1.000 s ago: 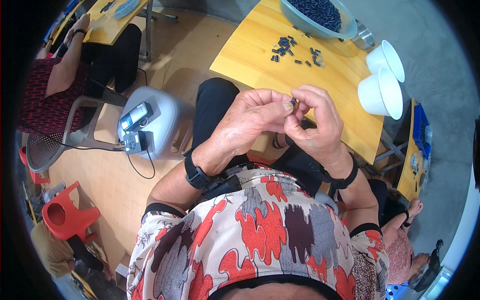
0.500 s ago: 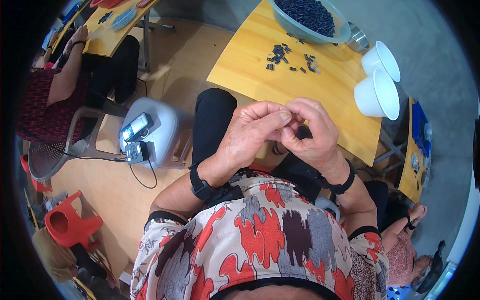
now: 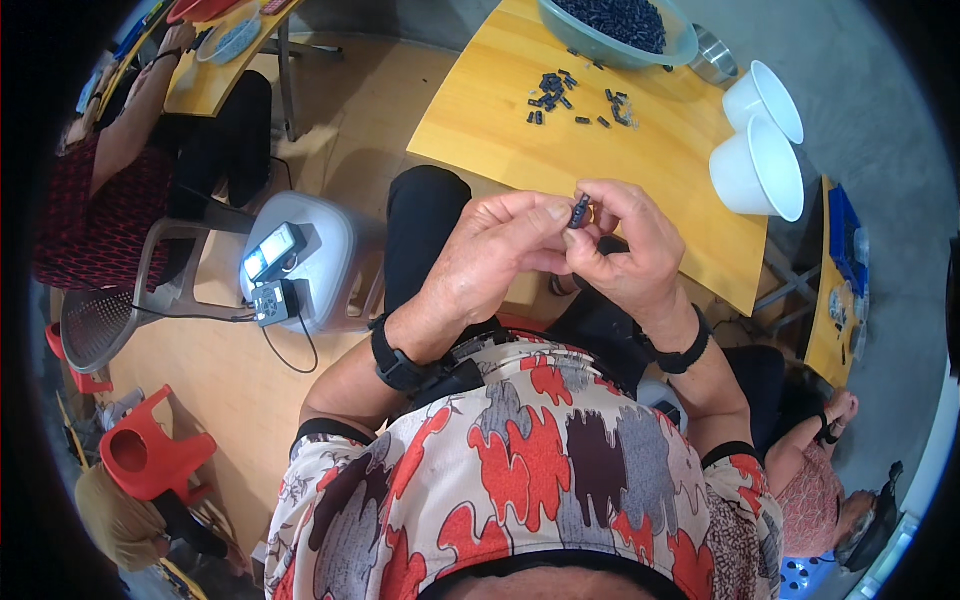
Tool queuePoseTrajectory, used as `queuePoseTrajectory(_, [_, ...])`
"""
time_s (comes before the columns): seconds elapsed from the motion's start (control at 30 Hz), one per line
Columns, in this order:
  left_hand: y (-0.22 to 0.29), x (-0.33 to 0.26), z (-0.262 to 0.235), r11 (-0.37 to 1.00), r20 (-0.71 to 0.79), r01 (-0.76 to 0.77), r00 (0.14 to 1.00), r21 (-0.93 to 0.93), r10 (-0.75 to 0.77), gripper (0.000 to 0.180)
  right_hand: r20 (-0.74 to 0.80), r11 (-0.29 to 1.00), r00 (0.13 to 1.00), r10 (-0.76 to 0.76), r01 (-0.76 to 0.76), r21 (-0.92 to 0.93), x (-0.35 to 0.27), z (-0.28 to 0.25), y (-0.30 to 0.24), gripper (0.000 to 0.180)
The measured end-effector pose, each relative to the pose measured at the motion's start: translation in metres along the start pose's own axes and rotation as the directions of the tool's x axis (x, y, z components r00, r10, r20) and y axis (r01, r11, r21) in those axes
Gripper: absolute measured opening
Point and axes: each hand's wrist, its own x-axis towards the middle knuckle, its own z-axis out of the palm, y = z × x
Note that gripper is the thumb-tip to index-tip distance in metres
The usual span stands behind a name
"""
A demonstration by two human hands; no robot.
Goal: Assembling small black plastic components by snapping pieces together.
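Between my two hands is a small dark plastic part (image 3: pixel 579 212), pinched by the fingertips of both. My left hand (image 3: pixel 505 240) comes at it from the left, thumb and forefinger closed on its side. From the right, my right hand (image 3: pixel 632 240) grips it with thumb and forefinger too. Both hands are in front of the yellow table (image 3: pixel 480 140), near its close edge. On the table lies a loose group of similar dark parts (image 3: pixel 551 92), with a smaller cluster of dark and clear pieces (image 3: pixel 621 108) to its right.
A wide basin (image 3: pixel 560 40) full of dark parts stands at the table's far side, beside a metal bowl (image 3: pixel 712 55). Two white tubs (image 3: pixel 757 172) stand at the right edge. At left, a grey stool (image 3: pixel 325 235) carries a phone-like device (image 3: pixel 275 253). Other people sit nearby.
The dark part now shows between my fingertips, where the fingers hid it before. My right hand has risen slightly and its fingers have spread a little from my left.
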Motion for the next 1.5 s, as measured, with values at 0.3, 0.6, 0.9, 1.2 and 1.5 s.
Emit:
queuePoseTrajectory(0.3, [-0.003, 0.001, 0.003, 0.997, 0.062, 0.047, 0.997, 0.058, -0.051, 0.023, -0.044, 0.996, 0.996, -0.083, 0.081, -0.043, -0.004, 0.001, 0.007, 0.03])
queuePoseTrajectory(0.6, [-0.01, 0.014, 0.008, 0.997, -0.002, 0.016, 1.0, 0.079, -0.016, 0.023, -0.11, 0.985, 0.986, -0.129, 0.115, -0.132, -0.006, 0.007, 0.015, 0.029])
queuePoseTrajectory(0.9, [-0.01, 0.018, -0.002, 0.991, 0.026, 0.111, 0.993, 0.077, -0.113, 0.024, -0.033, 0.999, 0.999, 0.033, -0.034, -0.026, -0.01, 0.001, 0.015, 0.031])
queuePoseTrajectory(1.2, [0.004, 0.015, 0.001, 0.987, 0.116, 0.053, 0.991, 0.153, -0.071, 0.021, 0.008, 1.0, 1.0, -0.012, 0.012, -0.026, -0.001, -0.006, 0.008, 0.032])
queuePoseTrajectory(1.5, [0.008, 0.011, 0.007, 0.982, 0.133, -0.022, 0.991, 0.186, -0.003, 0.019, -0.037, 0.98, 0.989, -0.14, 0.133, -0.149, 0.001, -0.005, 0.005, 0.029])
